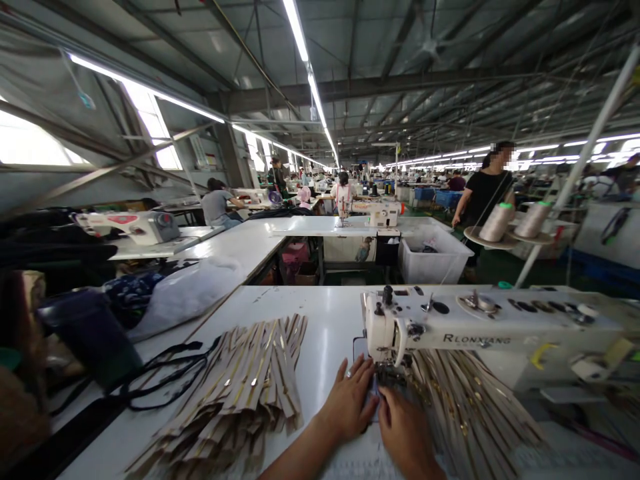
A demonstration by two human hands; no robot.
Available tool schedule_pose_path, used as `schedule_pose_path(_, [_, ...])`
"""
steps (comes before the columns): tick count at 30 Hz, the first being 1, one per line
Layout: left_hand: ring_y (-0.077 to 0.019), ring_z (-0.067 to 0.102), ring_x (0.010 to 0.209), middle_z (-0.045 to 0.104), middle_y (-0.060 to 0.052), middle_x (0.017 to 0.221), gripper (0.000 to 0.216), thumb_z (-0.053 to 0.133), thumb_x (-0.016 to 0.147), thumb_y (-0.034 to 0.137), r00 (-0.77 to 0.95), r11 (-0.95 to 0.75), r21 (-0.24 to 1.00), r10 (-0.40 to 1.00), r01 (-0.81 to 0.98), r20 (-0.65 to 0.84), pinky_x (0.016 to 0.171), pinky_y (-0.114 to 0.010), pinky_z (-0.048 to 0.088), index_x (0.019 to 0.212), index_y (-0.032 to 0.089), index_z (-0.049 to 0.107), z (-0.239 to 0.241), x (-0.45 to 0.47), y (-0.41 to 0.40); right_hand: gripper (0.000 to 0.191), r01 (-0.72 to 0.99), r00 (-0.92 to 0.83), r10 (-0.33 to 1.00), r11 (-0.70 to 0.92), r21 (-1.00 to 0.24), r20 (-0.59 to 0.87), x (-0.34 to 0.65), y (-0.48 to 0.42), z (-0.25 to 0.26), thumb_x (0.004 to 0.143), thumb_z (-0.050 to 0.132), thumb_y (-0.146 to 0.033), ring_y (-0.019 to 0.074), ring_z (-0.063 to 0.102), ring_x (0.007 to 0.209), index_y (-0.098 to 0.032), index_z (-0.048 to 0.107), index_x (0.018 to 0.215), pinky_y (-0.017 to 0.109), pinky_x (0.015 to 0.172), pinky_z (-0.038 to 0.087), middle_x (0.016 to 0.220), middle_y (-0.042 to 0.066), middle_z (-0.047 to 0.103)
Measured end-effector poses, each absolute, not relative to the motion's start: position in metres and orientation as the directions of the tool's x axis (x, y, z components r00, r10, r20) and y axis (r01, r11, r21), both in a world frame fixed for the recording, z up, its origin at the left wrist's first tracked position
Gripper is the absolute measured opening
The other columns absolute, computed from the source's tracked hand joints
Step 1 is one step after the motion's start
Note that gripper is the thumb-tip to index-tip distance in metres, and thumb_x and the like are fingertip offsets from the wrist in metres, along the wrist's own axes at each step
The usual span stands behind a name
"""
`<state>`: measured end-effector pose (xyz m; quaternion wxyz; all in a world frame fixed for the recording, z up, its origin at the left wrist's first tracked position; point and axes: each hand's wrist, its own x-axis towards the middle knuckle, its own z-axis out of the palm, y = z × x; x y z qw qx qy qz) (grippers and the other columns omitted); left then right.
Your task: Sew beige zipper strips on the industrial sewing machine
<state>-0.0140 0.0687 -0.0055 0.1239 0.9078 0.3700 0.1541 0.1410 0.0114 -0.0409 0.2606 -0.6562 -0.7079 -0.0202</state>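
Note:
My left hand (350,399) lies palm down beside the needle area of a white sewing machine (450,327), its fingers stretched forward and a ring on one of them. My right hand (406,427) is closed, its fingertips pinched at the edge of a small bluish-grey piece of fabric (375,392) between both hands. Most of that piece is covered by my fingers. To the left lies a pile of beige zipper strips (250,380) with gold-coloured teeth. A second pile of zipper strips (470,400) spreads out to the right, partly under the machine arm.
Dark straps (170,373) and a dark blue container (90,333) sit at the left, near a white plastic bag (187,293). Thread cones (497,223) stand on a holder at the right. Beyond are a white bin (433,260), another sewing machine (375,213) and a standing person (485,193).

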Motion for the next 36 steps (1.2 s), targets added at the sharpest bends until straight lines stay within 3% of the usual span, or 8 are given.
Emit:
schedule_pose_path(9, [-0.0324, 0.029, 0.143, 0.035, -0.014, 0.153, 0.055, 0.035, 0.099, 0.038, 0.652, -0.663, 0.264, 0.745, 0.701, 0.139, 0.116, -0.064, 0.016, 0.15, 0.017, 0.031, -0.002, -0.011, 0.066, 0.038, 0.929, -0.02, 0.921, 0.16, -0.332, 0.389, 0.145, 0.017, -0.055, 0.088, 0.041, -0.011, 0.0216, 0.073, 0.083, -0.024, 0.068, 0.111, 0.031, 0.072, 0.057, 0.101, 0.006, 0.075])
schedule_pose_path(13, [-0.0345, 0.053, 0.124, 0.055, -0.018, 0.136, 0.051, 0.041, 0.096, 0.026, 0.631, -0.638, 0.094, 0.77, 0.764, 0.098, 0.11, -0.066, 0.027, 0.146, 0.018, 0.038, -0.018, -0.016, 0.053, 0.038, 0.916, -0.012, 0.911, 0.175, -0.36, 0.412, 0.148, 0.021, -0.071, 0.089, 0.041, -0.012, 0.0211, 0.073, 0.086, -0.025, 0.068, 0.112, 0.031, 0.074, 0.057, 0.104, 0.005, 0.075])
schedule_pose_path(15, [-0.0304, 0.066, 0.1, 0.069, -0.013, 0.11, 0.042, 0.046, 0.095, 0.024, 0.662, -0.665, -0.004, 0.742, 0.746, 0.108, 0.104, -0.062, 0.037, 0.137, 0.025, 0.05, -0.034, -0.023, 0.045, 0.037, 0.911, -0.015, 0.908, 0.185, -0.369, 0.419, 0.15, 0.023, -0.077, 0.088, 0.043, -0.013, 0.0201, 0.073, 0.083, -0.027, 0.068, 0.111, 0.029, 0.072, 0.057, 0.103, 0.004, 0.075])
schedule_pose_path(18, [-0.0233, 0.066, 0.078, 0.069, -0.005, 0.083, 0.024, 0.052, 0.094, 0.024, 0.728, -0.723, -0.115, 0.653, 0.682, 0.209, 0.098, -0.054, 0.045, 0.112, 0.03, 0.066, -0.05, -0.038, 0.038, 0.035, 0.905, -0.037, 0.91, 0.206, -0.372, 0.413, 0.153, 0.026, -0.08, 0.088, 0.045, -0.014, 0.0184, 0.073, 0.08, -0.027, 0.068, 0.11, 0.025, 0.067, 0.056, 0.1, 0.002, 0.076])
schedule_pose_path(24, [-0.0175, 0.064, 0.071, 0.066, -0.001, 0.079, 0.003, 0.063, 0.088, 0.023, 0.815, -0.795, -0.18, 0.561, 0.579, 0.148, 0.087, -0.039, 0.049, 0.086, 0.021, 0.064, -0.017, -0.056, 0.042, 0.033, 0.895, -0.037, 0.906, 0.218, -0.389, 0.422, 0.154, 0.026, -0.076, 0.088, 0.045, -0.016, 0.0175, 0.073, 0.078, -0.025, 0.069, 0.109, 0.024, 0.067, 0.055, 0.099, 0.002, 0.076])
schedule_pose_path(29, [-0.0192, 0.063, 0.097, 0.065, -0.004, 0.109, 0.004, 0.057, 0.093, 0.018, 0.797, -0.859, -0.025, 0.464, 0.512, 0.387, 0.087, -0.033, 0.049, 0.09, 0.019, 0.058, 0.059, -0.053, 0.039, 0.033, 0.892, -0.03, 0.901, 0.219, -0.395, 0.432, 0.153, 0.025, -0.074, 0.088, 0.045, -0.016, 0.0182, 0.073, 0.077, -0.026, 0.069, 0.108, 0.025, 0.065, 0.055, 0.097, 0.002, 0.076])
schedule_pose_path(33, [-0.0129, 0.064, 0.086, 0.067, -0.001, 0.093, 0.009, 0.05, 0.097, 0.018, 0.5, -0.793, 0.437, 0.608, 0.425, 0.617, 0.078, -0.023, 0.051, 0.102, 0.02, 0.057, 0.12, -0.046, 0.031, 0.032, 0.88, -0.012, 0.91, 0.206, -0.428, 0.413, 0.152, 0.025, -0.07, 0.088, 0.045, -0.017, 0.0201, 0.073, 0.076, -0.025, 0.07, 0.106, 0.028, 0.065, 0.056, 0.097, 0.003, 0.077])
schedule_pose_path(36, [-0.0109, 0.064, 0.071, 0.065, 0.001, 0.079, 0.008, 0.061, 0.091, 0.025, 0.241, -0.632, 0.741, 0.774, 0.227, 0.586, 0.067, -0.018, 0.051, 0.092, 0.019, 0.055, 0.132, -0.034, 0.029, 0.033, 0.836, 0.027, 0.907, 0.209, -0.507, 0.419, 0.153, 0.022, -0.063, 0.092, 0.042, -0.023, 0.0221, 0.073, 0.084, -0.022, 0.067, 0.113, 0.03, 0.071, 0.058, 0.102, 0.007, 0.075])
